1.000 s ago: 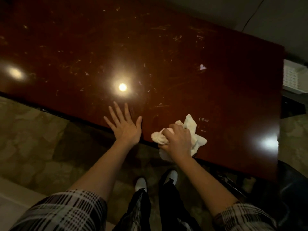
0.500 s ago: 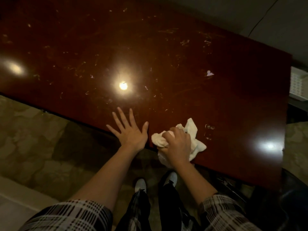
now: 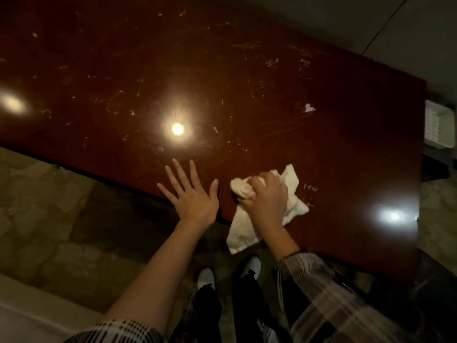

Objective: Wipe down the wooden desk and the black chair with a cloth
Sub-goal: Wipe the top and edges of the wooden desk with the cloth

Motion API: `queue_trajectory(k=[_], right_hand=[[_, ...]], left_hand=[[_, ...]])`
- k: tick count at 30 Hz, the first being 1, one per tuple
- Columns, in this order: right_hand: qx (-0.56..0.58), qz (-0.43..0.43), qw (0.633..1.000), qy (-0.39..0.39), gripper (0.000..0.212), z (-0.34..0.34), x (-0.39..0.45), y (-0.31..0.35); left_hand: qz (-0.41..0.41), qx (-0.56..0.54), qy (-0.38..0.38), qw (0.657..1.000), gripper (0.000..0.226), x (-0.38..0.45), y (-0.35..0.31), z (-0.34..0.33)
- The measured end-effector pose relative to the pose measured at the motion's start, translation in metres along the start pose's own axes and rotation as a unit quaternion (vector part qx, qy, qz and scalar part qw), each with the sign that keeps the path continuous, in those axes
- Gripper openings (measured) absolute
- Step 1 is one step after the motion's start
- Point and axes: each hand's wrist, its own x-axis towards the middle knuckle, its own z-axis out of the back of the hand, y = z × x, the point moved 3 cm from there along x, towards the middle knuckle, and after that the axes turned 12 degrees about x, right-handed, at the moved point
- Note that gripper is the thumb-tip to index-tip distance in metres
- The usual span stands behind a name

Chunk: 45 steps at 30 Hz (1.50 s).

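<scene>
- Left hand (image 3: pixel 191 194) flat on the wooden desk (image 3: pixel 222 82) near its front edge, fingers spread wide.
- Right hand (image 3: pixel 265 199) just beside it, fingers curled round a bunched white cloth (image 3: pixel 291 194) — one corner hangs over the edge.
- White basket (image 3: pixel 439 127) past the desk's right end.

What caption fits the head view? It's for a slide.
Right hand grips a crumpled white cloth at the glossy reddish-brown wooden desk's near edge; left hand rests flat beside it.
</scene>
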Motion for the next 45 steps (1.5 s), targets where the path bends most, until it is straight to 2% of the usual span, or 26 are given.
queue_trajectory(k=[3, 7, 10, 12, 16, 19, 22, 25, 29, 35, 40, 45], right_hand=[[-0.008, 0.02, 1.0, 0.005, 0.046, 0.004, -0.003, -0.007], [-0.012, 0.008, 1.0, 0.009, 0.037, 0.012, 0.047, -0.016], [-0.012, -0.056, 0.998, 0.014, 0.035, 0.018, 0.081, -0.029], [-0.01, -0.076, 0.997, 0.014, 0.034, 0.022, 0.075, -0.034], [-0.006, -0.069, 0.997, -0.02, 0.034, 0.031, 0.016, -0.047], [-0.02, -0.059, 0.998, -0.032, 0.038, 0.032, 0.003, -0.055], [-0.032, -0.041, 0.998, -0.044, 0.042, 0.031, 0.025, -0.057], [-0.033, -0.043, 0.998, -0.043, 0.038, 0.03, 0.072, -0.066], [-0.014, -0.079, 0.996, -0.034, 0.037, 0.034, 0.112, -0.07], [-0.031, -0.052, 0.997, -0.053, 0.044, 0.035, 0.034, -0.07], [-0.026, -0.014, 0.999, -0.042, 0.043, 0.036, 0.078, -0.08], [-0.019, -0.035, 0.999, -0.025, 0.037, 0.042, 0.135, -0.086]], left_hand=[[-0.002, -0.003, -0.049, 0.999, 0.078, -0.003, -0.003, -0.004], [0.011, -0.03, -0.11, 0.993, 0.078, -0.002, -0.004, -0.01], [-0.055, -0.034, -0.185, 0.981, 0.071, -0.002, -0.016, -0.007], [-0.107, -0.044, -0.207, 0.972, 0.068, 0.0, -0.039, -0.001], [-0.14, -0.082, -0.195, 0.967, 0.069, 0.002, -0.091, 0.006], [-0.151, -0.062, -0.184, 0.969, 0.062, 0.005, -0.104, -0.003], [-0.178, -0.068, -0.199, 0.961, 0.043, 0.007, -0.108, -0.004], [-0.152, -0.124, -0.227, 0.954, 0.021, 0.005, -0.106, -0.001], [-0.128, -0.17, -0.221, 0.952, 0.015, 0.005, -0.103, -0.001], [-0.129, -0.122, -0.207, 0.962, 0.014, 0.005, -0.106, 0.0], [-0.138, -0.088, -0.214, 0.963, 0.012, 0.007, -0.107, 0.0], [-0.154, -0.038, -0.243, 0.957, 0.005, 0.007, -0.109, -0.004]])
